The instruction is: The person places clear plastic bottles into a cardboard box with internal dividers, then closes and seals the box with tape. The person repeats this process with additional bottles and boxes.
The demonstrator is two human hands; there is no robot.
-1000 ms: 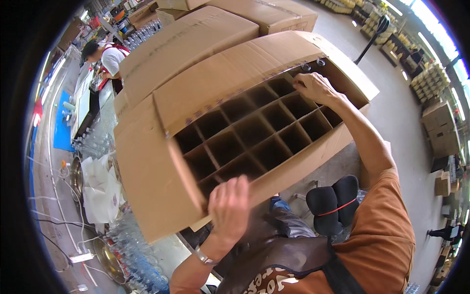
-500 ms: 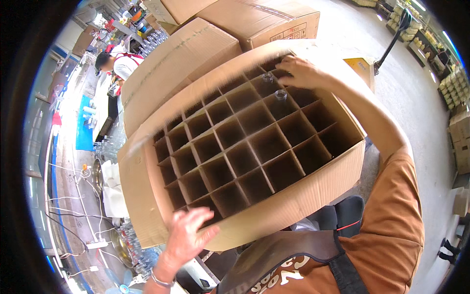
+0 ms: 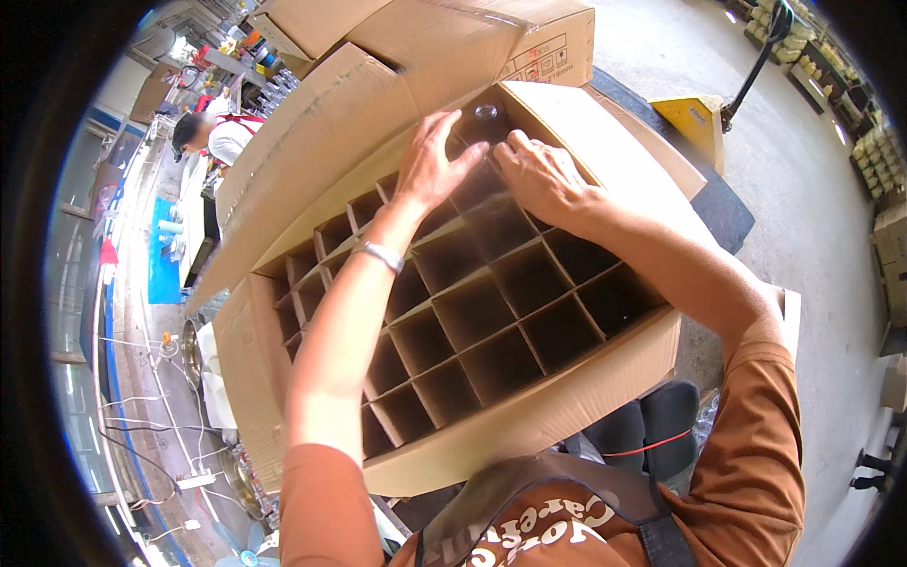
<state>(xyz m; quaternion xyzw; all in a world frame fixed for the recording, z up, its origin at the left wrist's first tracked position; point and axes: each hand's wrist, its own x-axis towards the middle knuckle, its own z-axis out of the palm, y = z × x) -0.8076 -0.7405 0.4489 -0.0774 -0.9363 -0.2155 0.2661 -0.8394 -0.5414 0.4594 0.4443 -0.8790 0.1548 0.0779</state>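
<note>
A large cardboard box (image 3: 529, 411) stands before me, its flaps folded outward. A cardboard divider grid (image 3: 463, 274) splits its inside into many square cells, mostly dark. In a cell at the far right corner shows the round rim of a clear glass bottle (image 3: 486, 111). My left hand (image 3: 430, 168) reaches over the grid beside that cell, thumb and fingers apart. Close to it, my right hand (image 3: 546, 180) is closed with bent fingers at the grid, near the box's right wall; what its fingertips grip is hidden.
More cardboard boxes (image 3: 557, 47) stand behind. A yellow pallet jack (image 3: 694, 118) is at the far right, with stacked goods (image 3: 874, 161) beyond. On the left, a co-worker (image 3: 227, 137) bends over a long bench; white cables (image 3: 170, 416) run beside it.
My left hand has swung from the box's near left corner to its far right part. My right hand has come lower and closer to it. The box's far flap now stands higher.
</note>
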